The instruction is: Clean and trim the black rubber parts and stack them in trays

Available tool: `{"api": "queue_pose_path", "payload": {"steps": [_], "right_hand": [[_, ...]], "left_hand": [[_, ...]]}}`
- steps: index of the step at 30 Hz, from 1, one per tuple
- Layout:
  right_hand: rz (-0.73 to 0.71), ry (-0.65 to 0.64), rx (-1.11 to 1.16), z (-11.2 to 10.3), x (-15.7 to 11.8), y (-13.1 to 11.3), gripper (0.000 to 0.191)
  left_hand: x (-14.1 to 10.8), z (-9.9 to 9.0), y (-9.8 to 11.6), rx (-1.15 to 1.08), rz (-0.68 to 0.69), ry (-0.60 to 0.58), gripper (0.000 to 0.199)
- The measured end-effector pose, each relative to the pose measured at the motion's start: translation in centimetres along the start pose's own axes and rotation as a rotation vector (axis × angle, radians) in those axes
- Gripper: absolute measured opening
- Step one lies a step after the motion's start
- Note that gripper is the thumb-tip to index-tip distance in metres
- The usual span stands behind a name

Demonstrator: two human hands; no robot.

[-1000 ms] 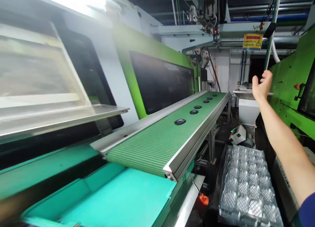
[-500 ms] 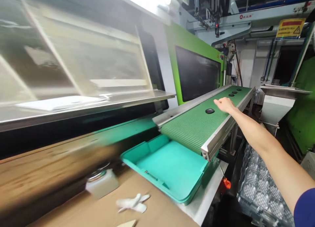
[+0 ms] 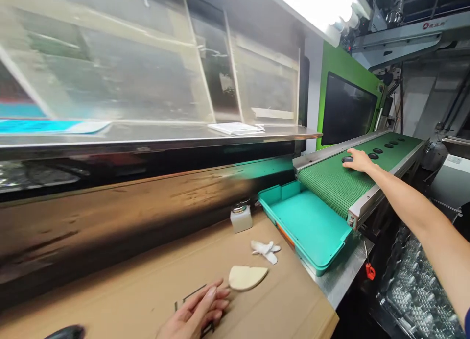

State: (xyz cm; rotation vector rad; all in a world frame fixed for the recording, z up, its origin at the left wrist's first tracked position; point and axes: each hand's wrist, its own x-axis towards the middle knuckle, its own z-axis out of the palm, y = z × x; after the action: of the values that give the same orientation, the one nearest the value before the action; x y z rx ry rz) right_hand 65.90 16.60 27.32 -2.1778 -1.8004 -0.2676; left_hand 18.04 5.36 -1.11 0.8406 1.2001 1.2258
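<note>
Right hand (image 3: 358, 160) is the thing to look at here: it's come down onto the green belt (image 3: 328, 184) and sits open and flat, palm down, holding nothing, right beside a black round stud (image 3: 347, 159). More studs (image 3: 378, 151) run in a line up the belt past it. Left hand (image 3: 194, 312) is down on the cardboard-topped desk (image 3: 110, 275) to the left of the belt, fingers loosely spread, and as far as I can tell it's empty too. It's just beside a cream half-round piece (image 3: 247, 278), with a thin dark frame (image 3: 191, 295) partly under the fingers. Also left of the belt, a teal tray (image 3: 306, 231) sits right under its near end, with white gloves (image 3: 264, 251) and a small white bottle (image 3: 241, 218) with a metal top on the desk beside the tray. Papers (image 3: 235, 128) lie on a steel shelf (image 3: 165, 134) further left, and a dark screen (image 3: 347, 108) in green housing stands behind the belt. To the right and below the belt there's a clear plastic tray (image 3: 414, 292) with a red tag (image 3: 370, 271) nearby. As for writing, the only thing is a red logo (image 3: 433, 25) on a beam above the belt, and I can't read it at this size.
</note>
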Motion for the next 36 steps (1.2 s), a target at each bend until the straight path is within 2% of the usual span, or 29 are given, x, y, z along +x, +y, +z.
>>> {"api": "queue_pose_path", "payload": {"steps": [2,3,5,7,9,11,13,16,20,22,24,28,32,36], "right_hand": [[-0.175,0.153,0.169,-0.6,-3.0,-3.8,0.072],[-0.284,0.19,0.252,-0.7,-5.0,-6.1,0.071],[-0.483,0.222,0.375,-0.4,-9.5,-11.0,0.069],[-0.637,0.237,0.491,0.9,-14.0,-15.6,0.068],[-0.671,0.217,0.591,3.4,-17.9,-19.7,0.07],[-0.65,0.155,0.618,6.9,-20.8,-23.2,0.071],[-0.616,0.07,0.619,10.6,-22.7,-26.1,0.071],[-0.593,-0.021,0.618,14.8,-24.0,-29.0,0.063],[-0.625,-0.03,0.646,17.3,-23.8,-30.7,0.062],[-0.67,-0.031,0.71,17.8,-23.4,-30.7,0.066],[-0.681,-0.032,0.807,18.1,-23.0,-30.2,0.061],[-0.516,0.052,0.916,19.0,-21.4,-28.1,0.033],[-0.448,0.124,0.836,20.5,-18.9,-26.0,0.028],[-0.374,0.13,0.777,21.8,-17.0,-24.8,0.028]], "left_hand": [[-0.6,0.4,0.4,-0.075,0.021,0.026,0.075],[-0.9,0.7,0.6,-0.116,0.041,0.03,0.073],[-1.7,1.3,1.2,-0.215,0.088,0.033,0.065],[-2.4,1.6,1.9,-0.342,0.12,-0.017,0.055],[-3.0,1.8,2.5,-0.458,0.121,-0.111,0.049],[-3.4,1.8,3.0,-0.561,0.102,-0.206,0.048],[-3.7,1.7,3.3,-0.654,0.089,-0.256,0.049],[-3.6,1.5,3.5,-0.745,0.093,-0.236,0.044],[-3.1,0.8,4.0,-0.834,0.072,-0.186,0.039],[-2.8,0.3,4.1,-0.868,0.034,-0.187,0.039],[-2.6,-0.1,4.1,-0.893,0.001,-0.188,0.04],[-2.3,-0.5,4.0,-0.89,-0.063,-0.185,0.044],[-2.2,-0.5,3.6,-0.843,-0.1,-0.157,0.047],[-2.1,-0.4,3.3,-0.767,-0.103,-0.123,0.048]]}}
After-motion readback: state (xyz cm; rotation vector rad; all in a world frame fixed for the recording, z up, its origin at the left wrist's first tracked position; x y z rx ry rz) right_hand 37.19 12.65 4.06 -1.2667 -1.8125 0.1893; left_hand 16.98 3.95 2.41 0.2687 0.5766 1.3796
